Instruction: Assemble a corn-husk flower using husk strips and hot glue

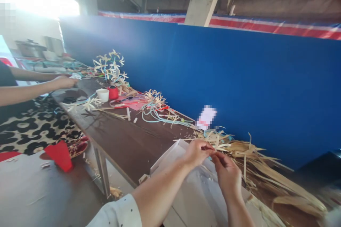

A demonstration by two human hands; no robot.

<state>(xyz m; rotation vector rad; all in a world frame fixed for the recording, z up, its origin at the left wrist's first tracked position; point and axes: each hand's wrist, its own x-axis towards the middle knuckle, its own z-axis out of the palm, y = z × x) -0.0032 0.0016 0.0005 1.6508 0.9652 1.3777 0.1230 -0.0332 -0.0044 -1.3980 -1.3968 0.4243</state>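
My left hand (198,152) and my right hand (227,173) meet above the white tray (162,159), thumbs and fingers pinched together. Between and just past the fingertips fan the narrow cream petals of a husk flower (221,145), pinched by both hands. Its base is hidden by my fingers. Beyond my right hand lies a heap of dry tan husks (255,152), with long strips trailing to the right.
A brown table (119,142) runs away to the left along a blue partition (226,74). On it are husk flowers (154,99), pale blue cords (151,117), a white cup (102,95) and a red container (113,93). A co-worker's hands (65,81) work at far left.
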